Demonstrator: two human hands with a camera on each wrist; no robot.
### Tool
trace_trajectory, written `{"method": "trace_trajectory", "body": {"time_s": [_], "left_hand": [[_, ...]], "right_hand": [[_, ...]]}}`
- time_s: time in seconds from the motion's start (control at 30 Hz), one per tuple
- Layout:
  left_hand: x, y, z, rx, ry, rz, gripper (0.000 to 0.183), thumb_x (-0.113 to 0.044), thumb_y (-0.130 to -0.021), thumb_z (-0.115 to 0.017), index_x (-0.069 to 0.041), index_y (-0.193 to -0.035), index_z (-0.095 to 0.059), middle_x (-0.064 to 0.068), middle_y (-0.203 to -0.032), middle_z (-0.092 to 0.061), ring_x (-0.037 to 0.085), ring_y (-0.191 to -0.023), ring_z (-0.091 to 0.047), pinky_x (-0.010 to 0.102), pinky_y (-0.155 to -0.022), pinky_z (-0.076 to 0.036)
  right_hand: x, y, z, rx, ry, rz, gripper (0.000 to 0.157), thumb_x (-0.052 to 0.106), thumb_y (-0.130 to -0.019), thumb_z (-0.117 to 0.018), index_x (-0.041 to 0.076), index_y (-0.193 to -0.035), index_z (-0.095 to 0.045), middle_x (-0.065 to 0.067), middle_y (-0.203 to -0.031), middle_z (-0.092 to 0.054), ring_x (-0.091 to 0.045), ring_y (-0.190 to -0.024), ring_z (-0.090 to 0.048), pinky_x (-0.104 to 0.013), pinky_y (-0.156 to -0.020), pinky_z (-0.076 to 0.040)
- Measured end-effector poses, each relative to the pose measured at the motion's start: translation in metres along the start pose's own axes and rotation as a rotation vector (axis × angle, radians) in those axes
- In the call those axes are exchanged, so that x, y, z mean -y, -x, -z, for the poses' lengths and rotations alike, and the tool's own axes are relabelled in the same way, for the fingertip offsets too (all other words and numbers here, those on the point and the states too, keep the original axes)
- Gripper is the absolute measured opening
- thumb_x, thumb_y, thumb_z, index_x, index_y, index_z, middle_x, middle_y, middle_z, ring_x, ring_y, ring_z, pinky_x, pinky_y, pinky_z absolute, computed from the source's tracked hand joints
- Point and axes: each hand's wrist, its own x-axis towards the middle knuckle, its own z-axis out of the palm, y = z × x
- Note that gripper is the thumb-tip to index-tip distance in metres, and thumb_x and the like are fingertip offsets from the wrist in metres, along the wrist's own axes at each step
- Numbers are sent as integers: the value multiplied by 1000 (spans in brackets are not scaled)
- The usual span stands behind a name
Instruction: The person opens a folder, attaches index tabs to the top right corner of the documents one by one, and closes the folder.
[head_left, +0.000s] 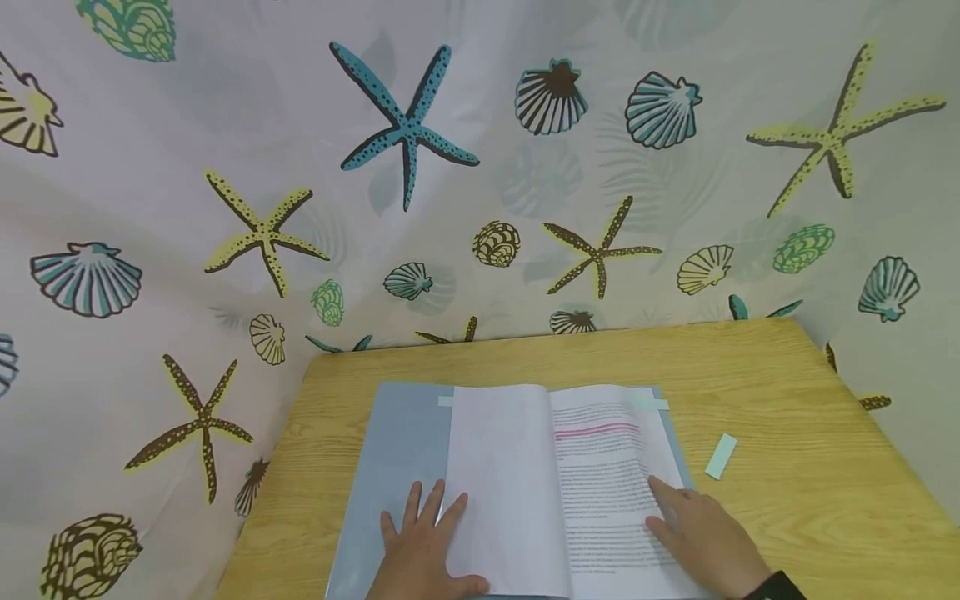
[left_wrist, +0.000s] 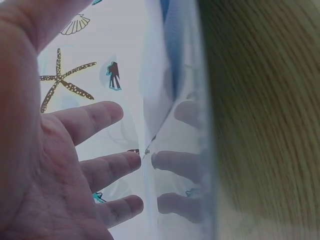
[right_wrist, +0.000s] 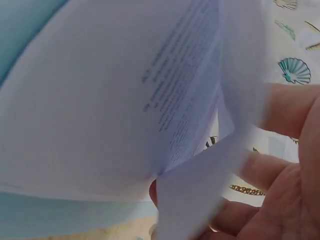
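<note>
An open booklet with a pale blue cover (head_left: 397,433) lies at the near edge of a wood-grain table (head_left: 525,358), square to the person whose hands I follow from afar. I see its blank left page (head_left: 498,475) facing a printed right page (head_left: 600,500), where one line carries a pink highlight (head_left: 596,431). The left hand (head_left: 420,550) lies palm down, fingers spread wide, across the cover and the outer edge of the blank page; I judge that this broad press steadies the booklet. In the left wrist view, the glossy cover mirrors its fingers. The right hand (head_left: 708,533) reaches in from the right, index finger and thumb near each other, and seems to me to pinch the printed page, which bends around the fingers in the right wrist view; gripping at the outer edge probably leaves the text uncovered. Pale sticky tabs jut from the left (head_left: 446,401) and right (head_left: 660,404), presumably so they can be found with the booklet closed. A loose pale strip (head_left: 722,456) lies beside the booklet, near the right hand.
</note>
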Motion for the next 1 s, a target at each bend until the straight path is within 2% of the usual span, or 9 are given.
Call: {"method": "trace_trajectory", "body": {"time_s": [0.17, 0.3, 0.43, 0.5, 0.57, 0.67, 0.73, 0.9, 1.0], "left_hand": [[0, 0, -2, -3, 1, 1, 110, -87, -56, -56, -22, -143, -39, 17, -149, -29, 49, -134, -12, 84, -84, -14], [0, 1, -3, 1, -6, 1, 110, -87, -56, -55, -22, -143, -38, 17, -149, -29, 48, -134, -12, 84, -84, -14], [-1, 1, -2, 10, -8, 7, 111, -87, -56, -56, -22, -143, -38, 17, -149, -29, 48, -134, -12, 84, -84, -14], [-1, 0, -2, 15, -2, 11, 111, -88, -56, -55, -22, -144, -38, 17, -150, -28, 48, -134, -11, 84, -84, -13], [-1, 0, -3, 17, 1, 14, 112, -89, -55, -54, -22, -144, -38, 17, -150, -28, 48, -134, -11, 85, -84, -13], [-1, 0, -4, 17, 14, 16, 113, -90, -55, -51, -21, -144, -38, 17, -150, -28, 48, -134, -11, 85, -84, -11], [-1, -1, -4, 17, 17, 16, 113, -90, -56, -51, -20, -143, -38, 18, -150, -28, 49, -134, -11, 85, -83, -11], [-3, -1, -1, 29, 19, 22, 112, -89, -57, -52, -20, -143, -38, 18, -150, -27, 49, -134, -11, 85, -84, -11], [-4, -1, 2, 32, 20, 27, 111, -88, -58, -53, -20, -143, -38, 17, -150, -27, 48, -134, -11, 85, -84, -11]], "right_hand": [[-7, 1, 5, 36, -189, -35, 72, 52, -90, -56, -1, -136, -43, -27, -123, -54, -36, -104, -56, -56, -80, -48], [-7, 4, 6, 59, -265, -35, 69, 50, -89, -58, -2, -131, -48, -20, -119, -56, -24, -93, -58, -47, -73, -51], [-1, 5, 6, 77, -348, 16, 64, 48, -90, -58, 0, -131, -50, -14, -116, -54, -18, -90, -53, -39, -70, -50], [3, 6, 7, 92, -416, 62, 61, 45, -93, -54, -1, -133, -47, -17, -118, -51, -17, -88, -53, -35, -69, -50], [7, 6, 9, 116, -492, 104, 59, 43, -97, -49, 1, -137, -42, -23, -124, -48, -21, -91, -54, -36, -70, -50], [10, 7, 12, 167, -619, 104, 55, 42, -100, -41, 12, -145, -32, -29, -135, -41, -31, -104, -53, -43, -76, -50], [11, 8, 15, 199, -703, 85, 55, 41, -101, -38, 18, -149, -24, -28, -134, -43, -34, -109, -51, -48, -79, -49], [9, 8, 24, 202, -905, 31, 68, 32, -101, -44, 18, -151, 0, -20, -111, -51, -27, -93, -56, -40, -72, -50], [5, 8, 28, 164, -1036, 5, 80, 26, -99, -49, 18, -149, 13, -22, -109, -54, -31, -90, -60, -40, -70, -54]]}}
